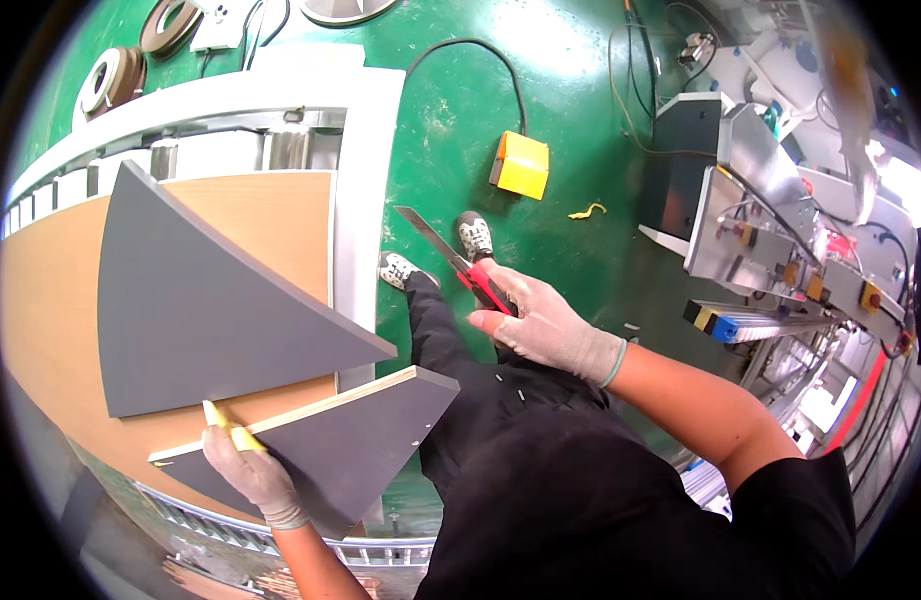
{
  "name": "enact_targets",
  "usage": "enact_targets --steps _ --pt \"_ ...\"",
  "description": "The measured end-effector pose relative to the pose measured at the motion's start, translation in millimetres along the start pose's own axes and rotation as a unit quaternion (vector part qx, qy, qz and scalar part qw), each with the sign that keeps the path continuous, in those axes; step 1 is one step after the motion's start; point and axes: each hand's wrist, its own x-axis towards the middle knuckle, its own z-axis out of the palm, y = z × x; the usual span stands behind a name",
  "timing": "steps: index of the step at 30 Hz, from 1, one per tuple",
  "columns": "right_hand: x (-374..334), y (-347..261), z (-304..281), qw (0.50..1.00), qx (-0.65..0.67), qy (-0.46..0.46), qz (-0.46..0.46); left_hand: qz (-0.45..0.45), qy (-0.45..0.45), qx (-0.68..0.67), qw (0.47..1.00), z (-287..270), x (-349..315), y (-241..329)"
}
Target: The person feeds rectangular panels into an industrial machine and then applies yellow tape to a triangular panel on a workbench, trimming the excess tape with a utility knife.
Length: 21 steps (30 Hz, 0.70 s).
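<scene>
Green floor under me, wooden bench (50, 300) on my left. Near first: my left hand (252, 472) presses down on the lower grey panel (340, 440), pinching a yellow stick (228, 428) against its pale raw edge. My right hand (545, 325) is clenched round a red knife (450, 262), blade out, held off to the right over my shoes. Looks like edge trimming; next the blade must cross to that edge, clear of my left fingers. Above the grip lies a bigger grey panel (200, 300). Farther out: yellow pedal (521, 165), tape rolls (115, 75), machine (770, 220) right.
</scene>
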Motion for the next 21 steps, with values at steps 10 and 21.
enact_targets --steps 10,21 --pt "-27 -51 -26 0.998 0.010 0.044 -0.050 -0.233 0.147 -0.558 0.783 -47 0 -21" --pt "50 -195 72 0.853 -0.378 -0.015 -0.359 -0.278 0.061 -0.832 0.476 -11 -82 91"
